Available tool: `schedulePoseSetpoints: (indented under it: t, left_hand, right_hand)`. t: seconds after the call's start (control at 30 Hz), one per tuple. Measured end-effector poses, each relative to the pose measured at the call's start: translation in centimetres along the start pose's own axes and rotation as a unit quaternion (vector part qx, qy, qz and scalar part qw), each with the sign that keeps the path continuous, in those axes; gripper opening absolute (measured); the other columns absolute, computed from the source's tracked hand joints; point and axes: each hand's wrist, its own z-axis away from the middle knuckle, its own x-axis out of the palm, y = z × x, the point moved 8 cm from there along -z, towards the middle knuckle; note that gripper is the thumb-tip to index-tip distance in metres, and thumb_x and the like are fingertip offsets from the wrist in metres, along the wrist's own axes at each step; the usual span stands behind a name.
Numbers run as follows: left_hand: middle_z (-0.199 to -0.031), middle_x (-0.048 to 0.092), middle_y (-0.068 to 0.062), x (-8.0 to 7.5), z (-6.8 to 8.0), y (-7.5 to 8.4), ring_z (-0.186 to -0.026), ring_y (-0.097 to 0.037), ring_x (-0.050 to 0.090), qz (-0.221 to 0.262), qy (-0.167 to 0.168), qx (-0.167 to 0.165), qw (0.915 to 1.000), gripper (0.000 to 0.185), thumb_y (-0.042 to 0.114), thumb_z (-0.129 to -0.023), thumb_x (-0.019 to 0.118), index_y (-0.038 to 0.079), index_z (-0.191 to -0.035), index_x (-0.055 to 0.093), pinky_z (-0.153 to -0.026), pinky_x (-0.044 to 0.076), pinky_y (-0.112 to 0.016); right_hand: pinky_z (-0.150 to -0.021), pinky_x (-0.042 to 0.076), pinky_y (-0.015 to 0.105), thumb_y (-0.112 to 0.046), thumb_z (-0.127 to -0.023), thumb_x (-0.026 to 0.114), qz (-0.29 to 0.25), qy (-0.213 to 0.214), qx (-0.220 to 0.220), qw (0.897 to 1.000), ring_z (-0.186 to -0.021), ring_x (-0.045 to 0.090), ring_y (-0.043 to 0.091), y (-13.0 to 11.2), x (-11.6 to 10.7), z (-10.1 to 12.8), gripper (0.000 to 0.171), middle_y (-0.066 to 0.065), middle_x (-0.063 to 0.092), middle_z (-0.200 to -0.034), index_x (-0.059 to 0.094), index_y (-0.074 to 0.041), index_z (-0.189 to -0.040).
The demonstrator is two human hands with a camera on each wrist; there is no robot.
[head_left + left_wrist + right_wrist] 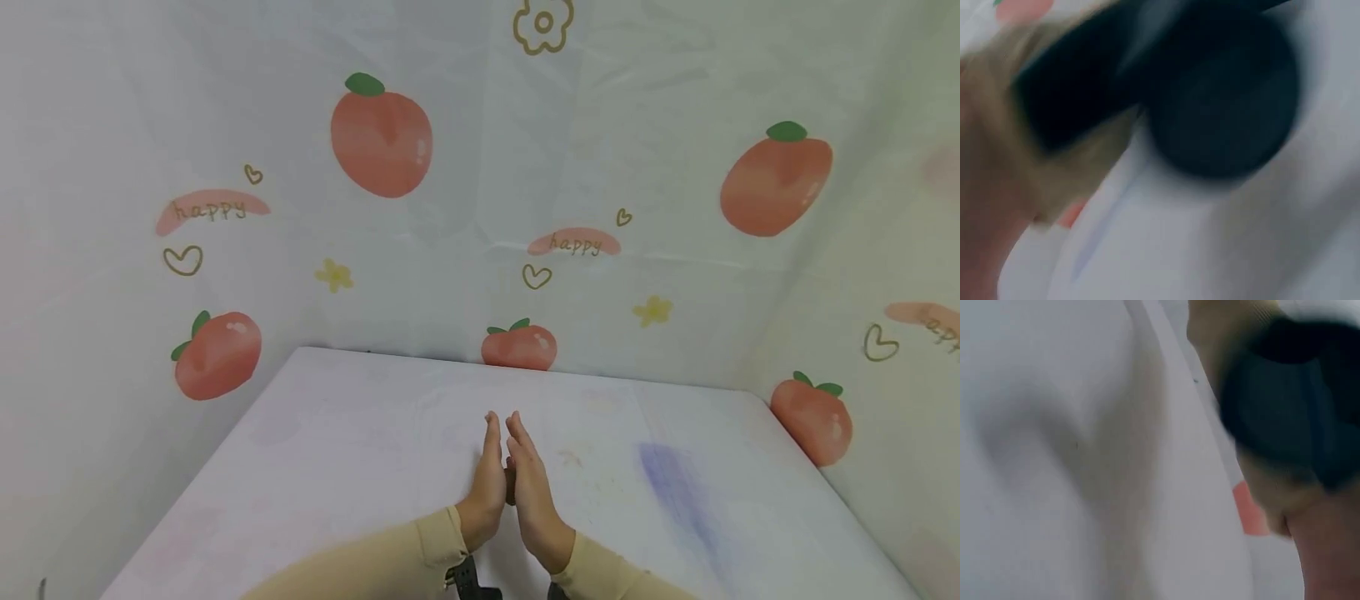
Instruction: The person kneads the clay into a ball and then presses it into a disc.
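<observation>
Above the near middle of the table, my left hand (pixel 486 485) and right hand (pixel 532 493) stand upright with palms facing each other and fingers straight, pointing away from me. A small dark brown object (pixel 511 487) is pressed between the palms; the hands hide most of it, so its kind cannot be told. Near the tips the fingers lean towards each other with a narrow gap. Neither wrist view shows the brown object. Blurred in the left wrist view are a dark round device (pixel 1222 94) and a tan sleeve (pixel 1079 169); a similar device (pixel 1285 412) fills part of the right wrist view.
The white table (pixel 360 433) carries a blue-purple smear (pixel 682 500) right of the hands. A white curtain (pixel 465 167) printed with red fruit and hearts hangs behind and at both sides. Black straps (pixel 467 577) show below the wrists.
</observation>
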Motion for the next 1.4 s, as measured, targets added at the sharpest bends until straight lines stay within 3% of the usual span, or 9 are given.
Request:
schedulePoseSetpoints:
  t: [0.1, 0.3, 0.5, 0.63, 0.93, 1.07, 1.2, 1.27, 1.4]
  left_hand:
    - [-0.163, -0.012, -0.006, 0.7, 0.6, -0.2, -0.149, -0.027, -0.012, 0.002, -0.011, 0.005, 0.9999, 0.07, 0.055, -0.102, 0.01, 0.012, -0.156, -0.006, -0.118, -0.006, -0.055]
    - [-0.163, -0.012, -0.008, 0.9, 0.5, 0.3, -0.149, -0.027, -0.012, 0.007, -0.006, 0.021, 0.9997, 0.073, 0.055, -0.102, 0.01, 0.009, -0.155, -0.006, -0.118, -0.007, -0.054]
    - [-0.16, -0.023, -0.008, 1.0, 0.3, 0.6, -0.148, -0.031, -0.016, -0.011, -0.008, 0.04, 0.9991, 0.067, 0.05, -0.103, 0.011, 0.012, -0.156, -0.006, -0.115, -0.009, -0.06]
    - [-0.16, -0.025, -0.007, 1.1, 0.3, 0.8, -0.148, -0.033, -0.014, -0.014, -0.01, 0.048, 0.9987, 0.066, 0.047, -0.104, 0.015, 0.012, -0.156, -0.005, -0.115, -0.008, -0.06]
    - [-0.161, -0.013, -0.017, 0.2, 0.4, 1.3, -0.147, -0.04, -0.011, -0.094, 0.0, 0.052, 0.9942, 0.062, 0.038, -0.104, 0.027, 0.01, -0.156, 0.009, -0.113, -0.004, -0.066]
    - [-0.159, 0.018, -0.021, -0.9, 0.0, 2.0, -0.147, -0.038, 0.012, -0.178, -0.005, 0.059, 0.9823, 0.055, 0.027, -0.103, 0.034, 0.002, -0.151, 0.027, -0.116, 0.011, -0.061]
    - [-0.141, 0.049, -0.021, -2.0, -0.7, 3.0, -0.133, -0.038, 0.044, -0.257, -0.039, 0.077, 0.9626, 0.044, 0.019, -0.101, 0.038, -0.002, -0.138, 0.047, -0.108, 0.035, -0.055]
    - [-0.131, 0.058, -0.019, -2.6, -0.8, 3.4, -0.12, -0.035, 0.056, -0.304, -0.06, 0.079, 0.9474, 0.039, 0.019, -0.101, 0.039, 0.0, -0.131, 0.054, -0.099, 0.046, -0.051]
    - [-0.107, 0.068, -0.013, -3.9, -0.8, 3.7, -0.092, -0.022, 0.065, -0.409, -0.102, 0.066, 0.9046, 0.032, 0.021, -0.101, 0.042, 0.004, -0.116, 0.064, -0.075, 0.052, -0.037]
  right_hand:
    - [-0.119, 0.013, 0.052, -0.033, -0.105, 0.036, -0.015, 0.085, -0.006, 0.996, -0.149, 0.011, 0.03, 3.2, -0.8, -1.3, 0.059, 0.013, 0.018, -0.161, 0.017, -0.01, -0.156]
    - [-0.116, 0.02, 0.055, -0.029, -0.105, 0.037, -0.026, 0.058, 0.007, 0.998, -0.148, 0.01, 0.038, 3.8, -1.4, -1.6, 0.061, 0.018, 0.015, -0.161, 0.01, -0.01, -0.156]
    - [-0.119, 0.013, 0.049, -0.012, -0.104, 0.035, -0.075, 0.065, -0.004, 0.995, -0.149, 0.007, 0.031, 2.9, -1.5, -1.3, 0.058, 0.017, 0.014, -0.161, 0.009, -0.01, -0.156]
    - [-0.119, 0.012, 0.047, -0.011, -0.104, 0.036, -0.088, 0.066, -0.01, 0.994, -0.15, 0.006, 0.03, 2.8, -1.7, -1.3, 0.06, 0.017, 0.014, -0.161, 0.007, -0.009, -0.156]
    - [-0.118, 0.013, 0.048, -0.007, -0.102, 0.038, -0.081, 0.068, -0.028, 0.994, -0.149, 0.007, 0.032, 2.6, -2.5, -1.2, 0.061, 0.019, 0.016, -0.16, 0.007, -0.003, -0.155]
    - [-0.118, 0.013, 0.049, -0.008, -0.102, 0.037, -0.072, 0.069, -0.032, 0.994, -0.149, 0.007, 0.032, 2.4, -3.1, -1.1, 0.062, 0.018, 0.014, -0.161, 0.005, -0.003, -0.155]
    - [-0.118, 0.014, 0.05, -0.008, -0.102, 0.038, -0.063, 0.076, -0.033, 0.995, -0.149, 0.009, 0.032, 2.5, -3.7, -1.2, 0.063, 0.017, 0.016, -0.161, 0.006, -0.002, -0.155]
    - [-0.118, 0.015, 0.049, -0.007, -0.101, 0.038, -0.058, 0.078, -0.031, 0.995, -0.149, 0.01, 0.031, 2.6, -3.9, -1.3, 0.062, 0.015, 0.017, -0.161, 0.007, -0.002, -0.155]
    - [-0.118, 0.017, 0.047, -0.006, -0.101, 0.038, -0.053, 0.075, -0.027, 0.995, -0.149, 0.01, 0.031, 2.6, -4.1, -1.2, 0.062, 0.015, 0.018, -0.161, 0.008, -0.003, -0.155]
